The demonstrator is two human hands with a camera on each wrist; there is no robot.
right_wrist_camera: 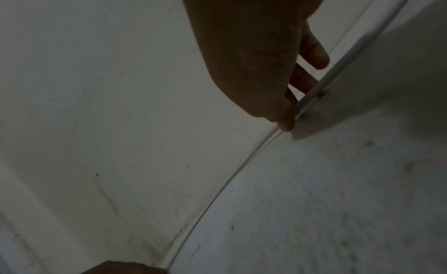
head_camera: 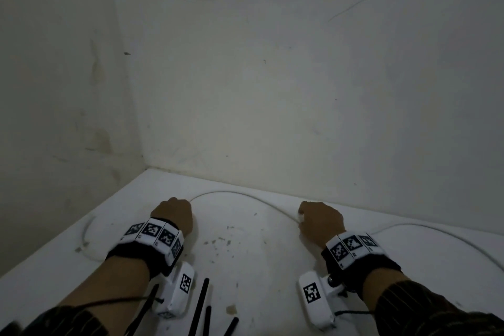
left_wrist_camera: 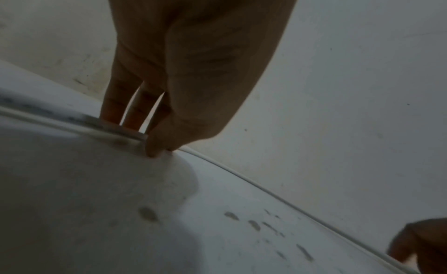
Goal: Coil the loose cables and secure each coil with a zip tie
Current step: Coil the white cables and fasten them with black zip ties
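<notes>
1. Both hands are on one white cable (head_camera: 234, 195) lying on the white table (head_camera: 245, 267). The left hand (head_camera: 174, 213) pinches it between thumb and fingers; the right hand (head_camera: 320, 222) has its fingertips curled round it further along.
2. The grips are well apart, with a slack arc bowed toward the wall (head_camera: 272, 76) between them. My read: a spaced hold sets the first loop's size before the hands come together.
3. The cable is still fully laid out, no coil formed. It trails left of the left hand in a curve and right of the right hand in a long sweep.
4. Black zip ties (head_camera: 201, 305) lie near the table's front edge, between the forearms, probably staged for reach. Untouched.
5. Hidden or unclear:
   - Both cable ends fall outside the frames or are too faint to find; white on white.
   - Zip ties are cut off by the bottom edge, so the count is unclear.
   - Wrist views are dim and blurred; the fingertip contact is visible but how tight the grip is, is not.
   - No other cables visible.
</notes>
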